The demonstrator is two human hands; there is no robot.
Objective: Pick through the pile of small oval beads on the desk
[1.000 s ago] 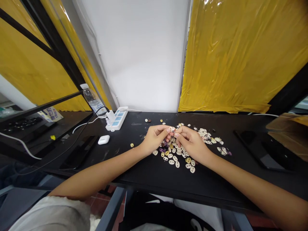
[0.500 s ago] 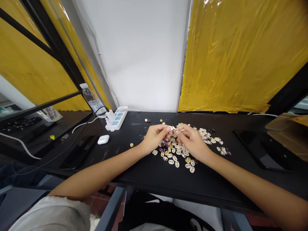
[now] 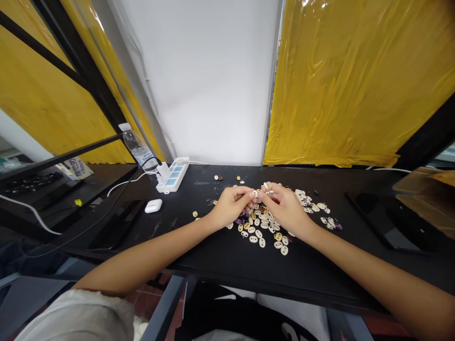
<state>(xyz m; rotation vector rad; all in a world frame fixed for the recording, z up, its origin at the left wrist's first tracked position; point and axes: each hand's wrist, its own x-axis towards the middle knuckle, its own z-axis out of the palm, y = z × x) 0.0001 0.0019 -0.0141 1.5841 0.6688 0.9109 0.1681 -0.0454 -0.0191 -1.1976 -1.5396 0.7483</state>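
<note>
Between the fingertips of both hands is a small cream button-like piece (image 3: pixel 255 194). My left hand (image 3: pixel 232 204) pinches it from the left. My right hand (image 3: pixel 284 206) touches its right side with thumb and fingers closed, and also holds a thin metal tool (image 3: pixel 268 190) that slants up between the fingers, with something red near its lower end. Below and around both hands lie many loose oval pieces (image 3: pixel 261 242) with holes, mostly cream, some yellow, purple or brown. The hands partly cover this pile.
On the black table (image 3: pixel 213 258), a white power strip (image 3: pixel 177 175), a water bottle (image 3: pixel 137 147), a white earphone case (image 3: pixel 153 206) and a dark phone (image 3: pixel 119 225) are to the left. A black tablet-like device (image 3: pixel 391 222) and cardboard (image 3: pixel 426 194) are at the right.
The metal tool, earlier pointing left at the piece, now points up between my right fingers. My left fingertips have shifted slightly right with the piece.
</note>
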